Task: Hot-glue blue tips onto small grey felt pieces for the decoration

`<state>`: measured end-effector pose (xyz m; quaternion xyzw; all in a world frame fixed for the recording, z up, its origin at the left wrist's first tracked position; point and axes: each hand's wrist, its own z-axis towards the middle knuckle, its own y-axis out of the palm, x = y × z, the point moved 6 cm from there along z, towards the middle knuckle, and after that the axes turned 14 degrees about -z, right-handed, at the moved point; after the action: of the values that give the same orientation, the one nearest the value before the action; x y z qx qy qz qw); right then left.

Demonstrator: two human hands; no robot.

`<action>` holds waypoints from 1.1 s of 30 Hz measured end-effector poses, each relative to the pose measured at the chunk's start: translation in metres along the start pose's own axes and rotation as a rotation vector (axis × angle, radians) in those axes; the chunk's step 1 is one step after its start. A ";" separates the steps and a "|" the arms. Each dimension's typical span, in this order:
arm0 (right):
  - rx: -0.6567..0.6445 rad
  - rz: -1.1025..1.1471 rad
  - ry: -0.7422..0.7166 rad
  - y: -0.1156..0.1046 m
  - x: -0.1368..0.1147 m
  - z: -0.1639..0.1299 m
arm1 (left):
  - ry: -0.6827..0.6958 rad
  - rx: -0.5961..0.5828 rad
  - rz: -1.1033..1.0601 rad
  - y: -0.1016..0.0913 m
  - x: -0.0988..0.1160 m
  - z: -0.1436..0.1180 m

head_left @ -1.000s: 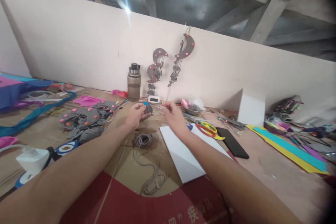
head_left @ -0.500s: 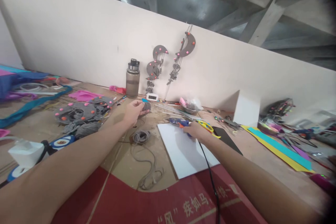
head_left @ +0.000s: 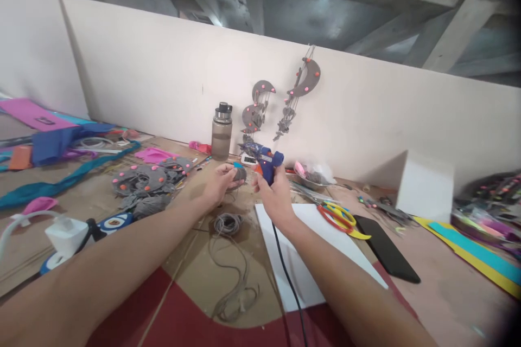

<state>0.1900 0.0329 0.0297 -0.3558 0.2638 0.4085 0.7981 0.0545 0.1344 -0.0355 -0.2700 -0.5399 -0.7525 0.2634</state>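
My left hand [head_left: 222,181] is closed on a small grey felt piece [head_left: 240,174] with a bit of blue at its upper edge. In my right hand [head_left: 277,190] is a blue glue gun [head_left: 266,165], held upright by its handle, its nozzle pointing left toward the felt piece but apart from it. The gun's black cord [head_left: 287,276] runs down across a white board [head_left: 321,252]. Below my left hand lies a coil of grey cord [head_left: 227,224] with loose ends trailing toward me.
Grey felt pieces with pink and orange dots [head_left: 140,180] lie at left, near a white plug [head_left: 67,236]. A water bottle [head_left: 222,133] stands by the wall. Scissors [head_left: 337,218] and a black phone [head_left: 386,249] lie at right. Dotted grey crescents [head_left: 308,78] hang on the wall.
My right hand has lifted the glue gun off the white board and brought it left and up, close to my left hand. The view has shifted left.
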 end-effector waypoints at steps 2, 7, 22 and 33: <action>0.008 -0.045 0.020 0.003 0.015 -0.008 | 0.011 0.009 0.024 -0.002 0.000 0.002; -0.004 -0.186 -0.040 0.006 0.026 -0.018 | 0.038 0.027 0.041 -0.005 0.000 0.004; -0.052 -0.287 -0.031 0.012 0.027 -0.022 | 0.067 0.067 0.014 -0.006 0.000 0.005; -0.072 -0.296 -0.022 0.013 0.028 -0.023 | 0.032 0.071 0.070 -0.004 -0.002 0.002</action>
<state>0.1905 0.0337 -0.0086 -0.4145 0.1848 0.2993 0.8393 0.0538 0.1379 -0.0389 -0.2669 -0.5522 -0.7275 0.3075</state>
